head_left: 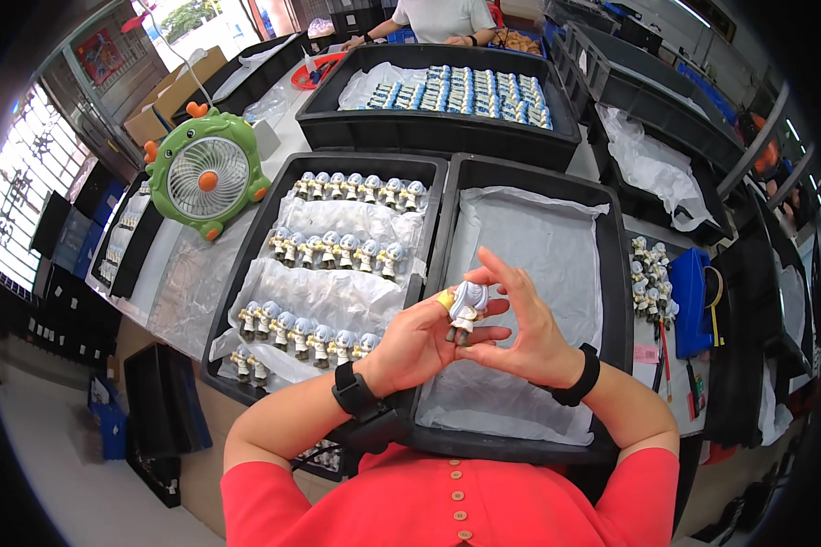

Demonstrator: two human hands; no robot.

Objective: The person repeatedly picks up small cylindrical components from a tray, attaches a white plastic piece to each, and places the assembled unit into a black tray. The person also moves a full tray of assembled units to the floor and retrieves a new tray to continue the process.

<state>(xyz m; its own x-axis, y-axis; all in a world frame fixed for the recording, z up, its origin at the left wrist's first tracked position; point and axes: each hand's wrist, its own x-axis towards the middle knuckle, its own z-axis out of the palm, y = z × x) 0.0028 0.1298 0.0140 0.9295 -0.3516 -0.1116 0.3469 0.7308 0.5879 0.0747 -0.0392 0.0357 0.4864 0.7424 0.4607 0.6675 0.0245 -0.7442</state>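
A small figurine (465,310) with pale lilac hair, a white and yellow outfit and dark boots sits between my two hands, held above the tray on the right. My left hand (415,342) is closed on it; a yellow cover shows on one fingertip. From the other side, my right hand (534,333) spans it, a fingertip at the head and the thumb by the boots, with another finger raised. Exact contact at the boots is partly hidden. To the left, a black tray (283,173) holds rows of similar figurines (337,248) on crinkled white sheeting.
Under my hands is a black tray (618,273) lined with white sheeting. More figurines (652,278) lie at right beside a blue box (691,301). A green fan (205,173) stands left. Beyond the far tray (438,132) of blue-and-white pieces is another person (442,20).
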